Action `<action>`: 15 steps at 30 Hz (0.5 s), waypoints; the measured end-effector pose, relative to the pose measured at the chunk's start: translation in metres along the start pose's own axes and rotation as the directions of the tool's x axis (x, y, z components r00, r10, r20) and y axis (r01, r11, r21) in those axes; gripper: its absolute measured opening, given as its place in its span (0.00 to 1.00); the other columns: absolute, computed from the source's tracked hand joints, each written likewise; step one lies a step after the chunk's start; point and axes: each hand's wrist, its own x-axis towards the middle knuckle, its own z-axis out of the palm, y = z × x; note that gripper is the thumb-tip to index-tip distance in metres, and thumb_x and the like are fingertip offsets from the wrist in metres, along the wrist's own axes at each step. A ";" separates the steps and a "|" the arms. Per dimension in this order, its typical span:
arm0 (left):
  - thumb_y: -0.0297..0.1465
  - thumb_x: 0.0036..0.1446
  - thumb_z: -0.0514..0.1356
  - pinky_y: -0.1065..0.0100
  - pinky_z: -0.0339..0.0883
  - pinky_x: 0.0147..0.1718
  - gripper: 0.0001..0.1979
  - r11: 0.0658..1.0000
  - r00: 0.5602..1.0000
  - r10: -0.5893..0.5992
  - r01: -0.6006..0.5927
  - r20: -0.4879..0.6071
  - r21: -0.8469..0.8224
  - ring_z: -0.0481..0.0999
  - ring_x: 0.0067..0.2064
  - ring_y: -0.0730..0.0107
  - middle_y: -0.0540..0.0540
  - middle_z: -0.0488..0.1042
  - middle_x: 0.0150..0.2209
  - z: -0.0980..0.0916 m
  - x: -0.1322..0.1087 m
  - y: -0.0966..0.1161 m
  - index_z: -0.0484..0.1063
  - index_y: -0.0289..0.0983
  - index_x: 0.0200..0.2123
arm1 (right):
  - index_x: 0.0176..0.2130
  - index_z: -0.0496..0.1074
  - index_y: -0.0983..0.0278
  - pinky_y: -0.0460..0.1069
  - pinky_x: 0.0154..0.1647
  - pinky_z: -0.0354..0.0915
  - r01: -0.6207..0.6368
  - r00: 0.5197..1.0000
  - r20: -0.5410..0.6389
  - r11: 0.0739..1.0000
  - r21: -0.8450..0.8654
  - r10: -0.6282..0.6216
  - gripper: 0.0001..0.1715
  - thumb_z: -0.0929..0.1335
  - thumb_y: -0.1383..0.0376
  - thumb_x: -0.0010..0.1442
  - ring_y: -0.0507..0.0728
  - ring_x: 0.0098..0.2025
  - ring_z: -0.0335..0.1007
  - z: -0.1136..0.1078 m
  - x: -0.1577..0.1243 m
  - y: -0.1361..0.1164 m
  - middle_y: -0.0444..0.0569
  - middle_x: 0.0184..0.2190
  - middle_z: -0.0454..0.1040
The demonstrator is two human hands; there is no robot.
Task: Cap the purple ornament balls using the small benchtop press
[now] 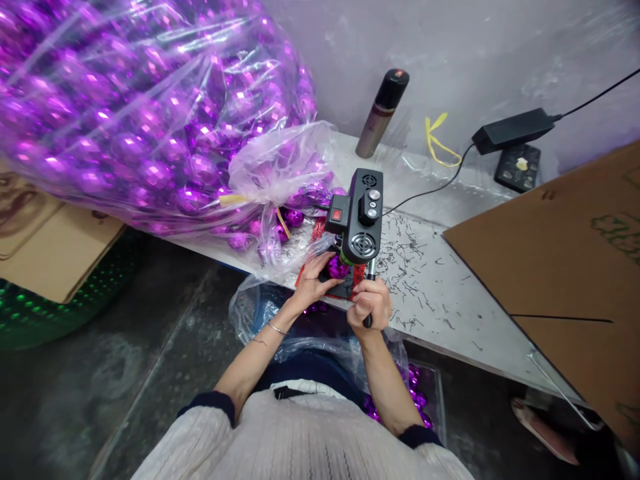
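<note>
A shiny purple ball (pixel 339 267) sits under the head of a small black bench press machine (pixel 367 207) with a red switch and round vents. My left hand (pixel 315 281) reaches in from the left, thumb and fingers apart around the ball, seeming to steady it. My right hand (pixel 371 303) is wrapped round the machine's lever handle (pixel 371 270), whose metal rod runs up beside the head. Red material (pixel 359 273) shows at the machine's base. Where the fingertips of my left hand meet the ball is partly hidden.
A large clear bag of purple balls (pixel 165 113) fills the left of the white table (pixel 450 300). Dark wire scraps (pixel 407 273) litter its top. Behind stand a spray can (pixel 383 113), yellow tie (pixel 443 143) and black power adapter (pixel 520 131). A cardboard box (pixel 560 267) blocks the right.
</note>
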 end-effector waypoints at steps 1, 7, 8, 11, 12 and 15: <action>0.49 0.55 0.70 0.49 0.68 0.62 0.35 1.000 1.000 0.008 -0.008 -0.002 -0.006 0.76 0.62 0.51 0.36 0.77 0.59 0.000 0.000 0.000 0.71 0.41 0.62 | 0.32 0.64 0.59 0.52 0.35 0.66 0.000 1.000 -0.001 1.000 -0.004 0.000 0.14 0.60 0.64 0.70 0.52 0.27 0.66 0.000 -0.001 0.000 0.44 0.28 0.71; 0.48 0.54 0.71 0.48 0.68 0.62 0.35 1.000 1.000 -0.026 0.026 0.001 -0.012 0.75 0.62 0.50 0.37 0.76 0.60 0.001 -0.001 0.001 0.71 0.42 0.62 | 0.32 0.64 0.59 0.54 0.35 0.66 0.002 1.000 -0.009 1.000 -0.021 -0.002 0.13 0.59 0.64 0.70 0.53 0.27 0.66 0.002 -0.005 0.003 0.44 0.27 0.71; 0.48 0.54 0.71 0.48 0.68 0.62 0.35 0.999 0.999 -0.033 0.033 0.002 -0.013 0.75 0.62 0.50 0.37 0.76 0.60 0.001 -0.001 0.001 0.71 0.42 0.62 | 0.32 0.64 0.59 0.54 0.35 0.66 0.001 1.000 -0.012 1.000 -0.020 -0.002 0.13 0.59 0.64 0.70 0.53 0.27 0.66 0.002 -0.005 0.003 0.44 0.27 0.71; 0.47 0.54 0.71 0.48 0.67 0.63 0.35 0.999 0.999 -0.034 0.034 0.004 -0.023 0.75 0.62 0.50 0.37 0.76 0.60 0.002 -0.001 0.001 0.71 0.41 0.62 | 0.32 0.64 0.59 0.54 0.36 0.67 0.011 1.000 -0.017 0.999 -0.034 -0.011 0.13 0.59 0.64 0.70 0.53 0.27 0.67 0.002 -0.006 0.003 0.44 0.27 0.72; 0.47 0.54 0.71 0.48 0.67 0.63 0.35 0.999 0.999 -0.036 0.036 0.005 -0.025 0.75 0.62 0.50 0.37 0.76 0.60 0.002 -0.001 0.001 0.71 0.41 0.62 | 0.32 0.64 0.59 0.54 0.36 0.67 0.014 1.000 -0.016 0.999 -0.038 -0.014 0.13 0.59 0.64 0.70 0.53 0.27 0.67 0.002 -0.006 0.003 0.44 0.27 0.71; 0.46 0.54 0.71 0.47 0.67 0.63 0.34 0.999 0.999 -0.046 0.046 0.005 -0.023 0.75 0.63 0.50 0.37 0.76 0.60 0.002 0.000 0.001 0.71 0.42 0.62 | 0.32 0.65 0.59 0.54 0.37 0.68 0.012 1.000 -0.023 0.999 -0.035 -0.013 0.13 0.59 0.65 0.69 0.53 0.27 0.67 0.002 -0.008 0.006 0.44 0.27 0.72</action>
